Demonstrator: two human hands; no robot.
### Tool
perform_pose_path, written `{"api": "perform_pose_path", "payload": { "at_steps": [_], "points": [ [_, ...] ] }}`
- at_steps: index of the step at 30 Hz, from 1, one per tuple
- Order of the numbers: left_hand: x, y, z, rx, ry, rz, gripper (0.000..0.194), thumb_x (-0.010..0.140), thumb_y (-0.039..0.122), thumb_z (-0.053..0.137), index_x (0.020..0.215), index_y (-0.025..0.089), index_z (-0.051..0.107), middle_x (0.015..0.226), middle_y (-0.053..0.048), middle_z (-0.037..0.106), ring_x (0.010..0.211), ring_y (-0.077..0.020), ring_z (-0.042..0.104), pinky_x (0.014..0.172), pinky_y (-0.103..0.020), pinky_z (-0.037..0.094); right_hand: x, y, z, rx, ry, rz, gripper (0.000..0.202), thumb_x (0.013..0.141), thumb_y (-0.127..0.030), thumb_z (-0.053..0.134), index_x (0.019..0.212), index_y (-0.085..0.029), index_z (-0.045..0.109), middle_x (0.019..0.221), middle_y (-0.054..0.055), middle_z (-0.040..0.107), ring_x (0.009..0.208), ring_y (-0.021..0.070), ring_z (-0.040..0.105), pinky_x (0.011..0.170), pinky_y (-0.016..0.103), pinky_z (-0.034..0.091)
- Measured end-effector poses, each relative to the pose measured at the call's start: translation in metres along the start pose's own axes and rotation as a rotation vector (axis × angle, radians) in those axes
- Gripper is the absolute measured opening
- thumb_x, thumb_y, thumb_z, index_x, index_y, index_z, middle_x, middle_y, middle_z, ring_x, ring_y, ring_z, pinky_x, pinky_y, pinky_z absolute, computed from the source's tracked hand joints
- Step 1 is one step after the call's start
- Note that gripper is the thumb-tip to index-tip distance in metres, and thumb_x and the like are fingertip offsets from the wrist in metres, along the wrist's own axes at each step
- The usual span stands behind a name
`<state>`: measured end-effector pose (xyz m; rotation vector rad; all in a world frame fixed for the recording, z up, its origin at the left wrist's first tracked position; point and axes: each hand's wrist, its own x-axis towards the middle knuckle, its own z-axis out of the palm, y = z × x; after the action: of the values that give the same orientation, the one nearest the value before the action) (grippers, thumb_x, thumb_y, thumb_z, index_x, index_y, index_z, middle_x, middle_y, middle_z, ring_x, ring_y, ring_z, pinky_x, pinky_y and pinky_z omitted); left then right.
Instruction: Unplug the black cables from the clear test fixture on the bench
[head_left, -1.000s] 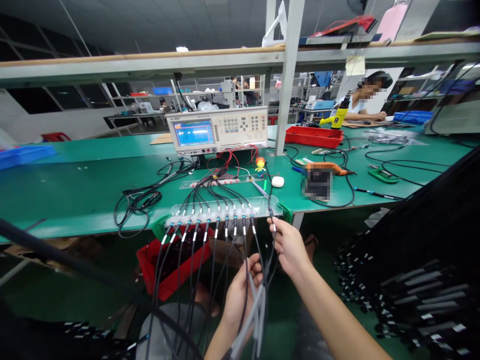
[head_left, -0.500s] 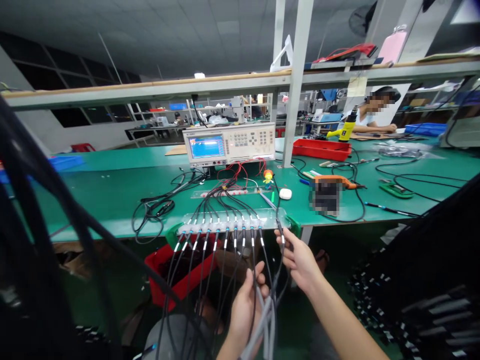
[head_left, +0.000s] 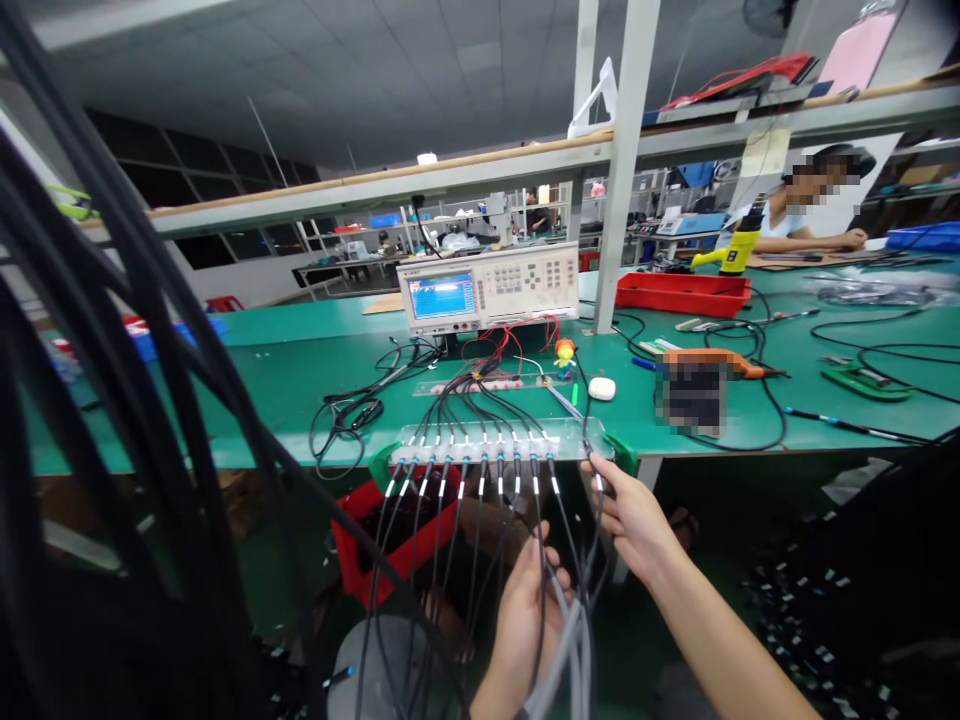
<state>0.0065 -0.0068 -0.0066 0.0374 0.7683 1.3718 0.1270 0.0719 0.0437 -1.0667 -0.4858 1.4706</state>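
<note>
Foreground: thick black cables [head_left: 112,330] hang blurred close to the viewer on the left; more black leads with white tags [head_left: 832,610] lie low on the right.
Left hand [head_left: 525,610]: fingers curled and pressed together around a gathered bunch of thin black and grey cable tails [head_left: 566,640], held below the bench edge.
Right hand [head_left: 637,515]: thumb and fingers pinching the rightmost black cable plug with a white band [head_left: 598,478], just beneath the end of the fixture.
Fixture: a clear plastic connector bar [head_left: 570,435] lies along the front edge of the green bench top [head_left: 262,390]; a row of white-banded black plugs [head_left: 480,470] hangs from it, side by side.
Below bench: a red plastic bin [head_left: 420,545] stands under the plug row.
Mid bench: red and black test leads [head_left: 487,355] run from the bar back to a beige bench tester with a lit blue screen [head_left: 487,290].
Far side: a red tray [head_left: 682,293]; beyond it a seated person's arm [head_left: 810,240] rests on the bench.
Step in hand (judgement): the last plug in the row is being handled at its socket; whether it is seated cannot be told.
Next move (judgement): calls for a straight, firm grip along the plug's axis while the left hand keeps the tails untangled.
</note>
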Motion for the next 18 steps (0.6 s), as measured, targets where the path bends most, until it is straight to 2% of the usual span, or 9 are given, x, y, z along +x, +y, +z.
{"api": "perform_pose_path", "payload": {
  "at_steps": [4,6,8,10,12,14,16,18],
  "points": [
    [-0.002,0.001,0.002,0.023,0.018,0.000,0.019,0.083,0.016,0.064,0.100,0.018,0.071,0.067,0.003,0.065,0.051,-0.0079,0.060,0.048,-0.017,0.049,-0.002,-0.001,0.000,-0.018,-0.015,-0.024,0.033,0.067,-0.040,0.077,0.079,-0.011,0.069,0.059,-0.005,0.046,0.038,-0.0011,0.024,0.030,0.012,0.013],
    [-0.003,0.002,0.002,0.032,0.033,-0.009,0.019,0.081,0.017,0.066,0.100,0.019,0.070,0.067,0.003,0.065,0.051,-0.0079,0.060,0.048,-0.017,0.049,-0.008,0.003,-0.002,-0.051,-0.031,-0.021,0.033,0.065,-0.042,0.077,0.075,-0.012,0.067,0.054,-0.007,0.042,0.038,-0.0001,0.023,0.032,0.013,0.012],
    [-0.003,0.003,0.001,0.074,0.027,-0.015,0.021,0.077,0.021,0.071,0.099,0.020,0.070,0.065,0.005,0.064,0.049,-0.0073,0.058,0.047,-0.017,0.048,-0.016,0.011,-0.009,-0.126,-0.071,0.002,0.034,0.067,-0.045,0.075,0.069,-0.013,0.063,0.049,-0.009,0.036,0.037,0.0012,0.023,0.033,0.015,0.013],
    [-0.002,0.004,0.000,0.145,0.000,-0.026,0.025,0.073,0.025,0.075,0.096,0.020,0.071,0.061,0.006,0.063,0.045,-0.0065,0.054,0.043,-0.017,0.045,-0.023,0.024,-0.020,-0.250,-0.113,0.055,0.036,0.069,-0.049,0.073,0.071,-0.015,0.064,0.047,-0.007,0.040,0.037,0.0029,0.027,0.035,0.017,0.016],
    [-0.002,0.004,-0.002,0.205,-0.032,-0.041,0.027,0.069,0.029,0.078,0.093,0.018,0.073,0.059,0.006,0.061,0.042,-0.0059,0.050,0.040,-0.017,0.042,-0.026,0.038,-0.033,-0.380,-0.120,0.055,0.038,0.068,-0.050,0.074,0.083,-0.015,0.070,0.057,-0.001,0.057,0.042,0.0070,0.041,0.038,0.019,0.026],
    [-0.004,0.004,-0.001,0.238,-0.047,-0.067,0.029,0.067,0.030,0.079,0.092,0.016,0.074,0.057,0.005,0.060,0.041,-0.0061,0.049,0.038,-0.017,0.040,-0.023,0.048,-0.044,-0.457,-0.077,-0.028,0.044,0.065,-0.048,0.077,0.095,-0.016,0.073,0.081,0.007,0.071,0.061,0.0148,0.059,0.047,0.022,0.038],
    [-0.007,0.002,0.001,0.261,-0.057,-0.085,0.033,0.064,0.030,0.081,0.094,0.016,0.074,0.059,0.005,0.061,0.042,-0.0061,0.050,0.038,-0.017,0.040,-0.019,0.052,-0.049,-0.450,-0.014,-0.126,0.047,0.064,-0.047,0.078,0.101,-0.017,0.073,0.103,0.011,0.072,0.075,0.0196,0.064,0.051,0.024,0.043],
    [-0.011,0.001,0.005,0.302,-0.079,-0.105,0.038,0.062,0.032,0.082,0.095,0.015,0.075,0.061,0.004,0.062,0.043,-0.0059,0.051,0.039,-0.017,0.040,-0.015,0.050,-0.047,-0.383,0.017,-0.130,0.046,0.067,-0.047,0.076,0.102,-0.017,0.073,0.108,0.011,0.072,0.061,0.0154,0.060,0.042,0.023,0.037]
  ]
}}
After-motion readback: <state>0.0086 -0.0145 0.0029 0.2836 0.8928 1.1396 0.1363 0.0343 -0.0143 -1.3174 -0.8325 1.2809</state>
